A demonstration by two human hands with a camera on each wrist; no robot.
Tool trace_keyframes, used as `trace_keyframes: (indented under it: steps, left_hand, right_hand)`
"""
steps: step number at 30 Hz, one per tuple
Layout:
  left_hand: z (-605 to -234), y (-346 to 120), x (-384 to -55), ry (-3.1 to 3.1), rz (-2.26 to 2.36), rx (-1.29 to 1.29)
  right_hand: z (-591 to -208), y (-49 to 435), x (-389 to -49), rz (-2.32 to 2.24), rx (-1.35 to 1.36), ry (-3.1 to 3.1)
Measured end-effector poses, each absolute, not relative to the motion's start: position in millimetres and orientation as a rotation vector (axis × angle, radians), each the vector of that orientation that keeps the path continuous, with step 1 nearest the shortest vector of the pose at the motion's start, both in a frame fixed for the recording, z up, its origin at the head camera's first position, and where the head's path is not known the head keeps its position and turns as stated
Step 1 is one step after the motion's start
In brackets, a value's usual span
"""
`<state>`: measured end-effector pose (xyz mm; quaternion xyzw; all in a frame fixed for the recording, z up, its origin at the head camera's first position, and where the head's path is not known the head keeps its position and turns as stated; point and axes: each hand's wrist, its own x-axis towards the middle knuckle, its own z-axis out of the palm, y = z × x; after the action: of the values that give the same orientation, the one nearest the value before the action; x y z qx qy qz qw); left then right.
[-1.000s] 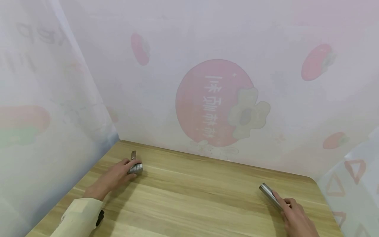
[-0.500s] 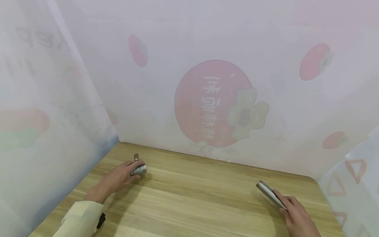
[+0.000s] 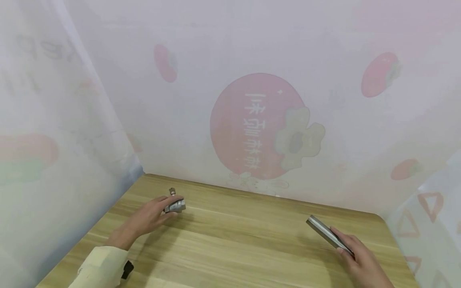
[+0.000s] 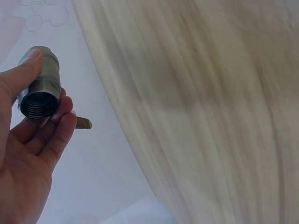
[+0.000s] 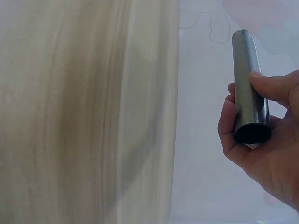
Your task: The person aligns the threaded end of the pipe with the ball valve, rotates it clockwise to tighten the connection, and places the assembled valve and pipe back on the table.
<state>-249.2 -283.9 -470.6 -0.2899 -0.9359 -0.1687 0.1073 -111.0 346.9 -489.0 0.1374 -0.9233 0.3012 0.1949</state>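
At the left of the head view, my left hand (image 3: 149,218) holds a metal ball valve (image 3: 176,206) over the table. Seen from the left wrist, the thumb lies on the valve body (image 4: 49,70), whose threaded opening faces the camera. A short lever (image 4: 83,123) sticks out past the fingertips. My right hand (image 3: 361,256), far to the right, grips a smooth metal tube (image 3: 325,231) by its near part, the far end pointing up and left. The right wrist view shows thumb and fingers wrapped round the tube (image 5: 247,88), its dark end toward the camera.
A wood-grain table (image 3: 245,240) spreads under both hands. White cloth sheets (image 3: 173,132) with printed fruit hang along its back and sides. A black band (image 3: 127,269) shows at the left sleeve's cuff (image 3: 104,264).
My left hand has moved to the right with the ball valve. The tube in my right hand has shifted a little left and farther from me. Both grips stay on.
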Motion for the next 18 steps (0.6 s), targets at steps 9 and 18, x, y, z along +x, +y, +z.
trace_keyframes:
  steps: [9, 18]
  left_hand:
    - [-468, -276, -249, -2.747, -0.572, -0.857]
    - [-467, -268, -249, -2.789, -0.786, -0.816]
  right_hand:
    - [-484, 349, -111, 0.919, 0.348, -2.619]
    - [-478, 355, -111, 1.145, 0.233, -2.649]
